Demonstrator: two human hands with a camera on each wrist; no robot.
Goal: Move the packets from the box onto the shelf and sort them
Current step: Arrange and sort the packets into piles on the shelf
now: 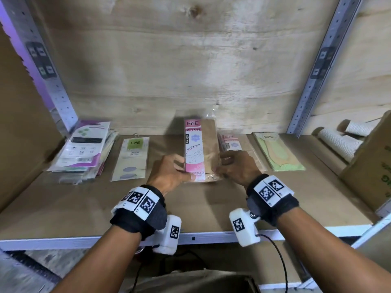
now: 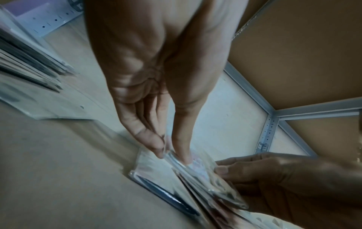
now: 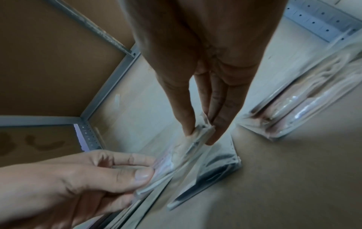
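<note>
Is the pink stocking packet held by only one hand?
No, the left hand and the right hand both grip the pink stocking packet.

Stockroom: metal shelf [image 1: 211, 236], packaged stockings [image 1: 195, 149]

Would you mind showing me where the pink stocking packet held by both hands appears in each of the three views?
Head: pink stocking packet at centre, upright above the shelf board, between the left hand and right hand.
Left wrist: lower centre, blurred, pinched at the left fingers.
Right wrist: centre, low, its edge pinched by the right fingers.
Shared landmark: the other hand gripping the packet's opposite edge.
</note>
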